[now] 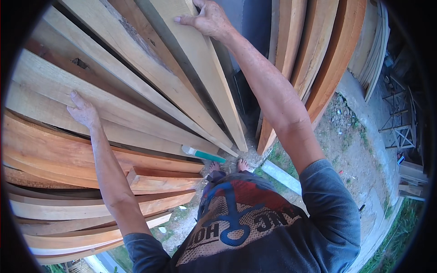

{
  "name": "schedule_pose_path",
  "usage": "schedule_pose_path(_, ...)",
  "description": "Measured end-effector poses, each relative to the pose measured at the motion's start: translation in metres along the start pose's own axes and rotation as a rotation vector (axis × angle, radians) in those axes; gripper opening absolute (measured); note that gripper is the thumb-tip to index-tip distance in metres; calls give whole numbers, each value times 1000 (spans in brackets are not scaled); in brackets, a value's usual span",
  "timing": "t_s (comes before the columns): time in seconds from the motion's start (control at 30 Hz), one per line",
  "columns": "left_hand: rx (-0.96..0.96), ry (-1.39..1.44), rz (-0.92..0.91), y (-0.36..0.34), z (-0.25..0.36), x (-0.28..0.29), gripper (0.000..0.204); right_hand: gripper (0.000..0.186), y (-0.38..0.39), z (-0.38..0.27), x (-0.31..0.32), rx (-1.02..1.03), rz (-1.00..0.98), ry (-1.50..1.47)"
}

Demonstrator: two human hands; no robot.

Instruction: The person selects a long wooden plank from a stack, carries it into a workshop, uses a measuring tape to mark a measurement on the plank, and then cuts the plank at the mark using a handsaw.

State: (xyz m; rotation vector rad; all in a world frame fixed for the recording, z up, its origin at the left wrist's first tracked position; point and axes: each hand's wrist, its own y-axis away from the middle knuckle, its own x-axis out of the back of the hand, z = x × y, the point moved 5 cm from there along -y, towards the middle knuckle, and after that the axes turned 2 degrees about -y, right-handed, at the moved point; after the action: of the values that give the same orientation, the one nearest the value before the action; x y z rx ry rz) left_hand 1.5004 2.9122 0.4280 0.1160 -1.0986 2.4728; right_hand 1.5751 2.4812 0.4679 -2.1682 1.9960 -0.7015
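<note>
My right hand (209, 20) grips the edge of a pale wooden board (200, 54) at the top, its thumb along the face and the other fingers mostly hidden behind the edge. This board stands on end, leaning away from me, its lower end near my feet. On the left, my left hand (84, 113) rests against another pale plank (114, 107) with the visible fingers stretched and apart. Between my hands several more rough planks (136, 50) lean with narrow gaps between them.
Reddish-brown planks (59, 148) are stacked at the left, and more orange-brown ones (314, 50) lean at the upper right. A green and white strip (207, 155) lies by my bare feet (242, 164). A pale bar (282, 176) lies on the ground, with wooden trestles (400, 120) far right.
</note>
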Motion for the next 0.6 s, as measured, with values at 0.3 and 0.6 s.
schedule_pose_path(0.3, 15, -2, 15, 5, 7, 0, 79, 40, 2, 26, 10, 104, 218, 112)
schedule_pose_path(0.6, 26, -41, 5, 7, 5, 1, 88, 38, 26, 28, 30, 157, 475, 402)
